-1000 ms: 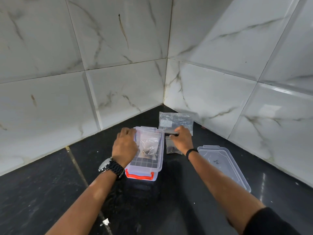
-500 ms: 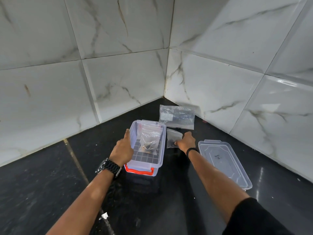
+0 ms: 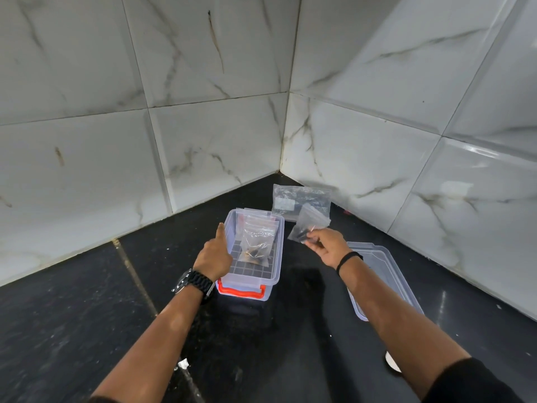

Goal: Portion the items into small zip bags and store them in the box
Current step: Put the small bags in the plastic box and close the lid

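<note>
The right hand (image 3: 325,245) pinched a small clear zip bag (image 3: 309,225), seemingly holding dark bits, right of the clear plastic box (image 3: 277,257); the left hand (image 3: 215,257) rested on its rim, forefinger extended.

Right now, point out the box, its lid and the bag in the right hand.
box (image 3: 279,237): head view, right wall.
lid (image 3: 386,266): head view, bare flat top.
bag (image 3: 309,221): head view, clear upper part above the right hand (image 3: 325,245).
</note>
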